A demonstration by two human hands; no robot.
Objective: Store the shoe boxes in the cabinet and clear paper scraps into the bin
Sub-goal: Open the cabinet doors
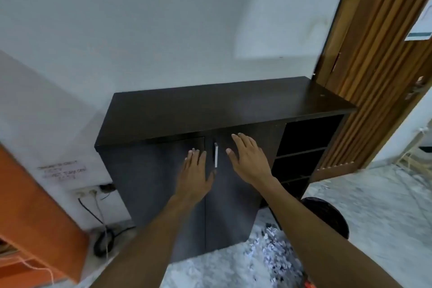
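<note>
A dark brown cabinet [224, 105] stands against the white wall, both doors closed. My left hand [195, 174] lies flat on the left door with straight fingers. My right hand [249, 159] lies flat on the right door, fingers spread. A silver handle [216, 155] runs vertically between the two hands. Paper scraps [271, 250] lie scattered on the floor at the cabinet's foot, between my forearms. A black bin [327, 216] stands on the floor to the right, partly hidden by my right forearm. No shoe box is in view.
Open dark shelves [304, 145] fill the cabinet's right end. A wooden slatted door [371, 65] stands to the right. An orange piece of furniture [35, 206] is at the left, with wall sockets [87, 193] and cables [102, 238] beside it.
</note>
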